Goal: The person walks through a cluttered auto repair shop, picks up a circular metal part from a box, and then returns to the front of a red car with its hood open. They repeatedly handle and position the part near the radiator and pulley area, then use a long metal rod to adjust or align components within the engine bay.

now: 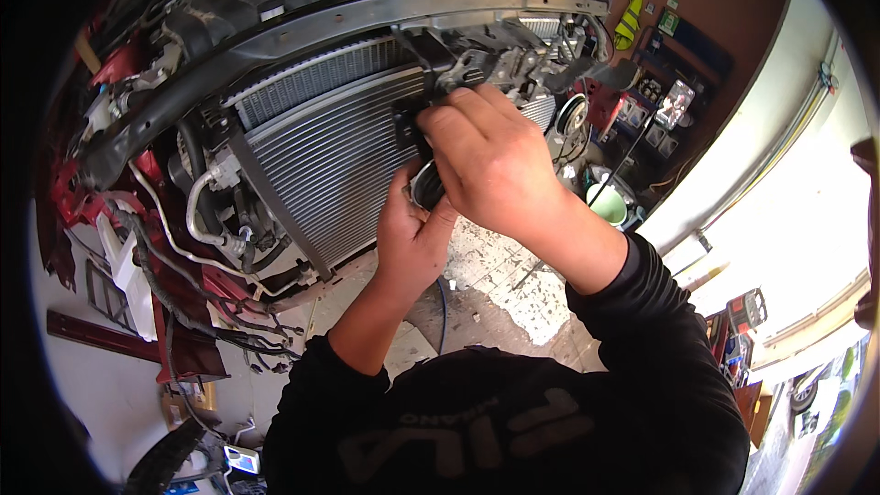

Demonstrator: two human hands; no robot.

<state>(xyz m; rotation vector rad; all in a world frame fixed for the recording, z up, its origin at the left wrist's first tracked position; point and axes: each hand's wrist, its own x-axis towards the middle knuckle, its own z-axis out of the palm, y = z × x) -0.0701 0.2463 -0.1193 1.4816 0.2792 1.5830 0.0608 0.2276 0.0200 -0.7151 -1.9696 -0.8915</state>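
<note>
In front of the car's radiator [339,151], my two hands meet on a dark part. My left hand [412,234] cups it from below, with thumb and fingers closed round a black part with a rounded, shiny rim [428,185]. My right hand [495,160] lies over the top with bent fingers, gripping the same part from above. Most of the part is hidden by my hands, so its kind cannot be made out. Just beyond my right knuckles, blurred black and grey pieces [477,60] stand before the radiator; whether they join the held part is unclear.
A metal crossbar [367,14] arches above the radiator, with the engine cover [257,5] behind. Loose wiring [174,284] and a silver hose [197,206] hang at left. A phone on a stick [676,103] and a pale green bucket [607,205] stand at right.
</note>
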